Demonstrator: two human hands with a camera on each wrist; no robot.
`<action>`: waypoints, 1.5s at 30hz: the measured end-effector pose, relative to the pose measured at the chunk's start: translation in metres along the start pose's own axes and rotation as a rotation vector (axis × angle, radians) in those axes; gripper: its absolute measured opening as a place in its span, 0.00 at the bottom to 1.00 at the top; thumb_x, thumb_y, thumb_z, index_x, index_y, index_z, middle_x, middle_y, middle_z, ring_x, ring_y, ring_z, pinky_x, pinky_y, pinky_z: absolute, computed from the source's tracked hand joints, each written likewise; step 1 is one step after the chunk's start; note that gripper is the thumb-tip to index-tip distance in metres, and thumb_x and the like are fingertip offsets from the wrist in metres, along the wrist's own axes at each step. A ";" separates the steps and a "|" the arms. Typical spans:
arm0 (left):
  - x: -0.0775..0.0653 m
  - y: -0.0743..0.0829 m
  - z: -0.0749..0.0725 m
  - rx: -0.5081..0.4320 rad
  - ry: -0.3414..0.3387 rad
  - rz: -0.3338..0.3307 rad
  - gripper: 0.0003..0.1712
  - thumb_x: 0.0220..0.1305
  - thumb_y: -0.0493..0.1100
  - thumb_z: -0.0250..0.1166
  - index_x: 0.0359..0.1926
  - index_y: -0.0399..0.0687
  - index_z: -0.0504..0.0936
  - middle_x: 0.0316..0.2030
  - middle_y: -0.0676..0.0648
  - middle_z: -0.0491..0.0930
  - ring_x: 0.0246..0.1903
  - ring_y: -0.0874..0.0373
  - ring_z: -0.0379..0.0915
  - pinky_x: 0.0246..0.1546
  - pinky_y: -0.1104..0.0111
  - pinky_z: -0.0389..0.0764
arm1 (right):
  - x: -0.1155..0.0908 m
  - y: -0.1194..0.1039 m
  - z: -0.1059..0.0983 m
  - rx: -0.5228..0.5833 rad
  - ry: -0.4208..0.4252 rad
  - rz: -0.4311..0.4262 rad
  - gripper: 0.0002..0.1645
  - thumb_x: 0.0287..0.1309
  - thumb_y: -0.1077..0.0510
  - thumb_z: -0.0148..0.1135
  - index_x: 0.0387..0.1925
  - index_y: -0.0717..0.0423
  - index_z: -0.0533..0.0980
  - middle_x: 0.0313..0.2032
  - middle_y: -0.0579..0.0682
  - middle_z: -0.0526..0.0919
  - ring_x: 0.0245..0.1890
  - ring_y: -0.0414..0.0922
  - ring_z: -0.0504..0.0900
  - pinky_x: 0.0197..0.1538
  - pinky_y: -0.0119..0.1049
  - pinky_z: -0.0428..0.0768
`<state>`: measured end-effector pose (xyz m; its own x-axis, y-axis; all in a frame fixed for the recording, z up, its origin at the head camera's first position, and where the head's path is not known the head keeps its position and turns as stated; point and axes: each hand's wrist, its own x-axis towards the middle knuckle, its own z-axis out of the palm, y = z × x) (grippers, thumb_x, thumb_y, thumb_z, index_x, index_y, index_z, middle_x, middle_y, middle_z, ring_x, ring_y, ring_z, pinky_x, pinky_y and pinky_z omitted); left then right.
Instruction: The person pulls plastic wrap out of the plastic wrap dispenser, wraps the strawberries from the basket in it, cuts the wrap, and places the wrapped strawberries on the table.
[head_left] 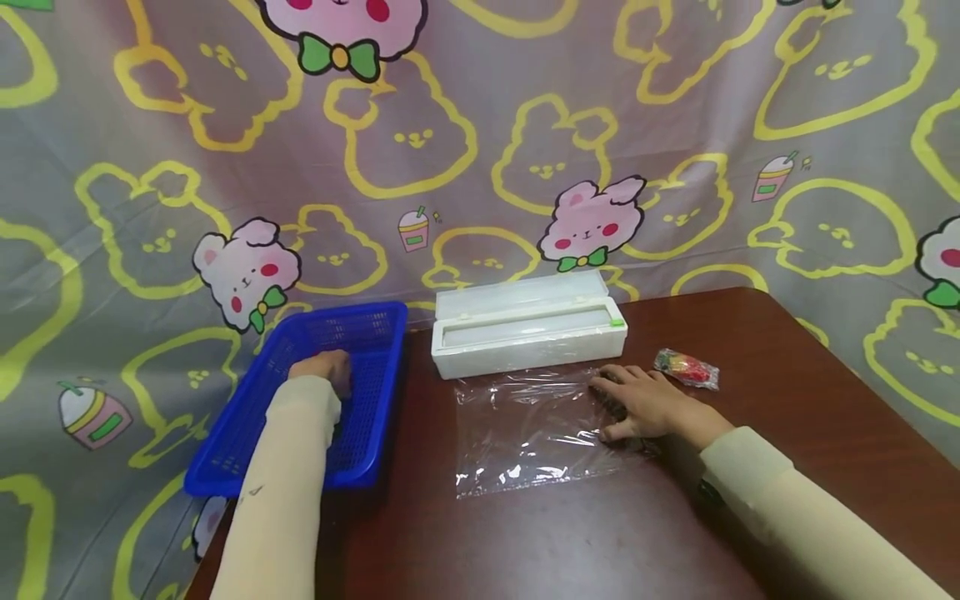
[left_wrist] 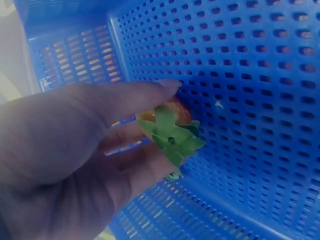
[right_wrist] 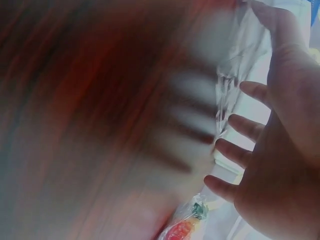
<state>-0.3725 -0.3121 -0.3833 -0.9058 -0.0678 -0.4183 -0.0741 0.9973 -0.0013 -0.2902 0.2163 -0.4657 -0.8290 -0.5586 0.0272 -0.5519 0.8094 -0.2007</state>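
Inside the blue basket, my left hand pinches a strawberry between thumb and fingers. Its green leafy cap faces the left wrist camera. Below it a small bit of green shows; what it belongs to is hidden. My right hand has its fingers spread at the right edge of a clear sheet of plastic wrap laid flat on the table. A wrapped strawberry lies just beyond that hand, in crinkled clear film.
A long white cling film dispenser stands behind the sheet with its lid raised and a green piece at its right end. The brown wooden table meets a patterned curtain at the back and sides.
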 end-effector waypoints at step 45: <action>-0.102 0.233 0.056 -0.197 0.520 0.964 0.17 0.53 0.37 0.79 0.44 0.40 0.85 0.38 0.46 0.85 0.41 0.52 0.78 0.46 0.60 0.78 | 0.021 -0.075 -0.048 0.300 0.222 -0.240 0.15 0.61 0.50 0.73 0.44 0.54 0.84 0.33 0.40 0.86 0.33 0.41 0.83 0.39 0.41 0.81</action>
<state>-0.2743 -0.0713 -0.3922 -0.6808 0.6826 0.2655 0.7319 0.6201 0.2824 -0.2707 0.1530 -0.4034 -0.6978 -0.6453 0.3110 -0.7079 0.5546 -0.4374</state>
